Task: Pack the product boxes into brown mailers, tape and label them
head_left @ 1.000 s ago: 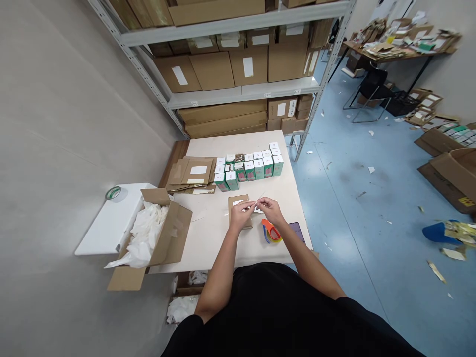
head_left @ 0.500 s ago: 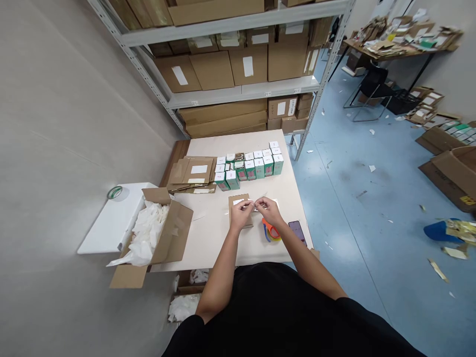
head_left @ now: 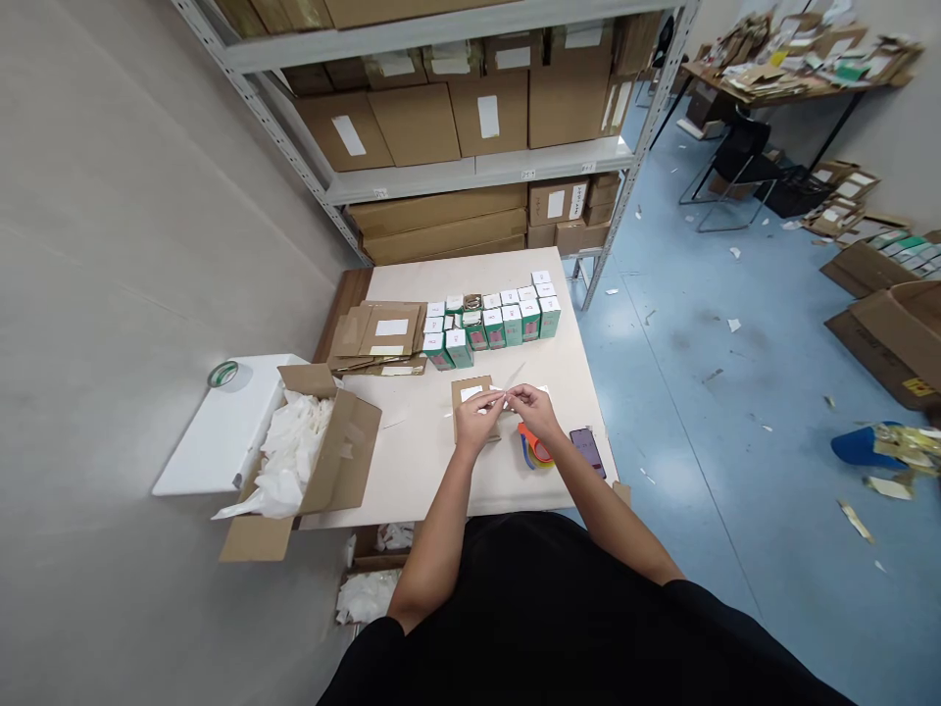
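Observation:
My left hand [head_left: 476, 420] and my right hand [head_left: 533, 410] meet over the table, fingertips pinched together. Between them is a thin translucent strip [head_left: 519, 374], its free end pointing up and away; its exact kind is too small to make out. Beneath my left hand lies a flat brown cardboard piece [head_left: 463, 389] with a white label, partly covered by the hand. An orange, blue and yellow tape dispenser [head_left: 526, 443] sits just below my right hand, partly hidden by the wrist. Right of my forearm a phone [head_left: 586, 451] lies face up.
Green-and-white small boxes [head_left: 513, 326] stand in rows at the table's back. Left of them are stacked flat cardboard mailers [head_left: 386, 330]. An open carton [head_left: 351, 453] of white plastic stands at the left, beside a white box with a tape roll [head_left: 222, 374]. Shelving [head_left: 485, 167] rises behind.
My hands stay pinched together over the cardboard, with the fingers shifting slightly. The translucent strip shows more clearly above them. The whole view has tilted a little.

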A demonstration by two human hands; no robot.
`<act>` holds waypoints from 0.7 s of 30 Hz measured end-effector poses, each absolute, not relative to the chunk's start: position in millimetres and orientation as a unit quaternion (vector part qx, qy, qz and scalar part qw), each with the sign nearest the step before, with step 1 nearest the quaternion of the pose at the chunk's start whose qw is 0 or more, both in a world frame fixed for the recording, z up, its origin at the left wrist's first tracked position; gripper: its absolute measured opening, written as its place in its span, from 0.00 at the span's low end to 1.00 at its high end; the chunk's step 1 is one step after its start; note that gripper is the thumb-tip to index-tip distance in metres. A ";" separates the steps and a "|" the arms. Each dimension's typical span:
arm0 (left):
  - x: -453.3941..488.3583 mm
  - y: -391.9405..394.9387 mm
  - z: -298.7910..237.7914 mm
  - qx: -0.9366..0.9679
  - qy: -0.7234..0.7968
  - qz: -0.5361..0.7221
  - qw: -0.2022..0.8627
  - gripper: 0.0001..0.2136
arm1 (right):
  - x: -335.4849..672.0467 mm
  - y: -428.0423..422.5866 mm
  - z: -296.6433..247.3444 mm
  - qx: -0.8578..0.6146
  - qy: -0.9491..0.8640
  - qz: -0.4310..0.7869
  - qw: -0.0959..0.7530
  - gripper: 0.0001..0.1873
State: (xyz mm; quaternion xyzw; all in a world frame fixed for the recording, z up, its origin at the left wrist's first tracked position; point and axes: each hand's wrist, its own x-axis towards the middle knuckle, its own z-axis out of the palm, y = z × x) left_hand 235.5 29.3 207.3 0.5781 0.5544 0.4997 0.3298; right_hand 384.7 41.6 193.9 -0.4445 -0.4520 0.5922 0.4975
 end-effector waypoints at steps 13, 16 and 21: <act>229.7 23.1 206.1 0.637 0.539 0.494 0.242 0.07 | 382.3 36.3 199.4 -0.430 -0.436 0.606 0.508 0.13; 229.5 22.2 208.5 0.639 0.531 0.496 0.252 0.07 | 383.0 35.8 199.9 -0.436 -0.443 0.600 0.503 0.12; 230.0 20.6 215.8 0.608 0.530 0.495 0.324 0.08 | 383.4 36.9 201.1 -0.439 -0.466 0.585 0.497 0.13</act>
